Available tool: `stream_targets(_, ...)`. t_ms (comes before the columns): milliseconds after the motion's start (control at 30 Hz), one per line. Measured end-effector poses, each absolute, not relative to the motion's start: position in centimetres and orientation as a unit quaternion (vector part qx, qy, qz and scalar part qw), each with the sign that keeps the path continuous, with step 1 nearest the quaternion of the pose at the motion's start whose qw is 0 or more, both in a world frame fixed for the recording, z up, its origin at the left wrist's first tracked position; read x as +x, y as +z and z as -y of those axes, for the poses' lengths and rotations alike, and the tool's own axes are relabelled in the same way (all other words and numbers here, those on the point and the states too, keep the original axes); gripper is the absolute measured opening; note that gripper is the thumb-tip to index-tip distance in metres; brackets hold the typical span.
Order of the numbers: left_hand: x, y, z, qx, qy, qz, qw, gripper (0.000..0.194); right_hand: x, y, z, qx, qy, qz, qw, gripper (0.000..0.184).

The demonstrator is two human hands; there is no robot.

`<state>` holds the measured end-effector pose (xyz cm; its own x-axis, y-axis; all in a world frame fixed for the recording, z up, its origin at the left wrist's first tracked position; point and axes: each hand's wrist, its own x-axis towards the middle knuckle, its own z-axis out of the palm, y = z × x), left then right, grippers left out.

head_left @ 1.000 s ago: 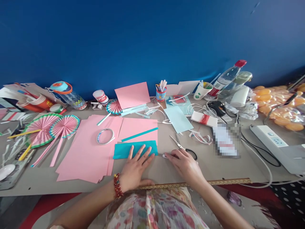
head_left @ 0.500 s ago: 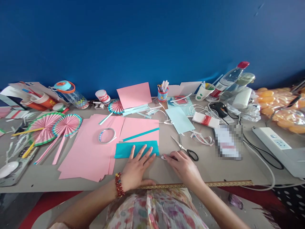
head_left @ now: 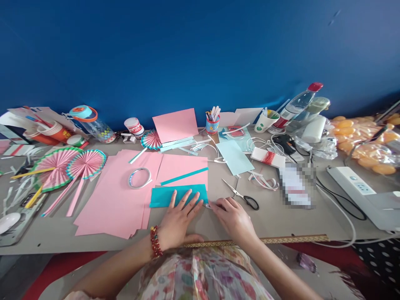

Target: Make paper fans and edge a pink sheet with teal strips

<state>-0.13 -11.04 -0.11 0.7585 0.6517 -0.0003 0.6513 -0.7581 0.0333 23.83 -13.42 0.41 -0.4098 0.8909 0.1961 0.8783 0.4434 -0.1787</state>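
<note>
My left hand (head_left: 178, 216) lies palm down with its fingers spread, pressing on a teal sheet of paper (head_left: 162, 198). To its right, my right hand (head_left: 233, 216) is closed, its fingertips at the sheet's lower right corner. A small whitish thing (head_left: 207, 205) shows at those fingertips; its kind I cannot make out. Scissors (head_left: 239, 194) with black handles lie just beyond my right hand, blades apart. Behind the teal sheet, a narrow teal strip (head_left: 184, 176) rests slantwise on a pink sheet (head_left: 184, 162).
Stacked pink sheets (head_left: 115, 204) lie left, with a roll of tape (head_left: 139, 178) on top. Folded paper fans (head_left: 86, 163) are farther left. At the back stand a pen cup (head_left: 213, 125) and a bottle (head_left: 295, 106). A power strip (head_left: 353, 183) and cables lie right.
My right hand has moved slightly left, bringing the small whitish thing against the teal sheet's corner. My left hand stays pressed flat on the sheet.
</note>
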Motion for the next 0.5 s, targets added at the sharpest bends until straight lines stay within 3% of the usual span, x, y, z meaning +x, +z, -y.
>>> stream_targets(500,-1.5,-0.6,10.2,0.946,0.008,-0.323,0.006,0.105,23.8,0.7,13.6,-0.518,0.045,0.841,0.148,0.027)
